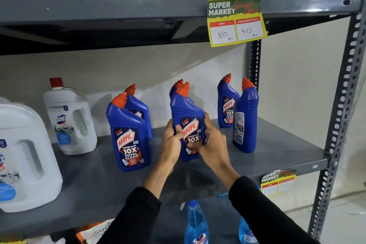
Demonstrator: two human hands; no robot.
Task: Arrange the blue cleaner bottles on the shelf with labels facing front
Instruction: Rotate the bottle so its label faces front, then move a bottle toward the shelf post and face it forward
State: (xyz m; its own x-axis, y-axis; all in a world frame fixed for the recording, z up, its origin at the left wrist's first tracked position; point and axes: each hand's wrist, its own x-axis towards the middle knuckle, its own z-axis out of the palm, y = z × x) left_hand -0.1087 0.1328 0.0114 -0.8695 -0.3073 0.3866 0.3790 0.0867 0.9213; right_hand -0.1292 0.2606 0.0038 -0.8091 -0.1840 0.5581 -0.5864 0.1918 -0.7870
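Note:
Several blue cleaner bottles with red caps stand on the grey shelf point(277, 144). The middle front bottle point(186, 113) shows its label forward, and both hands grip it: my left hand point(171, 142) on its left side, my right hand point(213, 144) on its right side and lower front. Another bottle point(176, 87) is mostly hidden behind it. At the left, a front bottle point(128, 136) faces label forward with a second one point(138, 105) behind. At the right, a front bottle point(245, 119) shows its back label, and the one behind it point(226, 103) faces forward.
Two large white jugs point(69, 119) point(23, 156) stand on the shelf's left part. A yellow price tag point(235, 20) hangs from the upper shelf edge. Slotted grey uprights point(344, 89) bound the right side. Light blue spray bottles point(196, 222) sit on the shelf below.

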